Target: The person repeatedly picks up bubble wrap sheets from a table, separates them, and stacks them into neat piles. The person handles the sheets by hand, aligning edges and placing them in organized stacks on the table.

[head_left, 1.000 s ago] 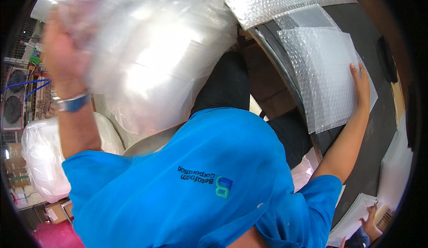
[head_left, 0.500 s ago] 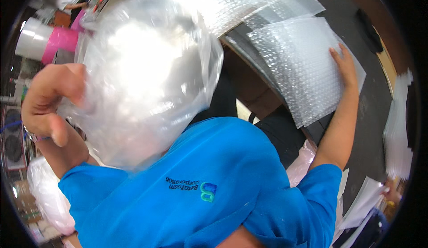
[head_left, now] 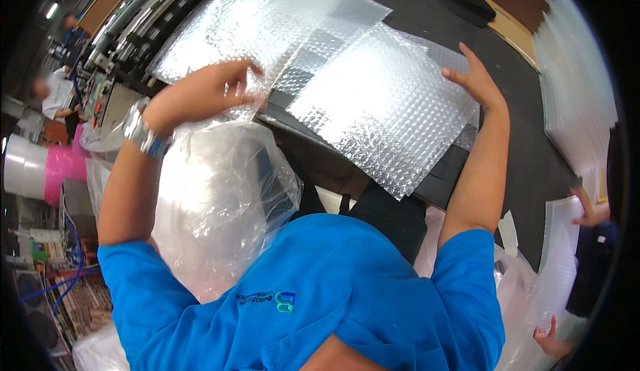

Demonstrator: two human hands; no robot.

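Observation:
My left hand (head_left: 212, 92), with a metal watch on its wrist, hovers by the left corner of the bubble wrap sheets, fingers curved and apart. On the right, my right hand (head_left: 481, 86) is at the right edge of a stack of bubble wrap pouches or sheets (head_left: 393, 104), thumb and forefinger spread. The stack lies at an angle on the dark table (head_left: 523, 138), its near corner over the table edge. Another bubble wrap sheet (head_left: 247, 31) stretches behind it to the left. Below my left hand bulges a large clear plastic bag (head_left: 213, 198), its contents unclear.
A roller machine (head_left: 143, 34) borders the table at the far left. White and pink rolls (head_left: 43, 171) stand left. A tall stack of clear sheets (head_left: 573, 84) rises at the right, near a co-worker's hands (head_left: 590, 208). A black item (head_left: 465, 1) lies at the back.
My left hand has moved from the left side toward the bubble wrap. The plastic bag has dropped lower, beside my lap. My right hand stays at the stack's right edge; the view has turned right.

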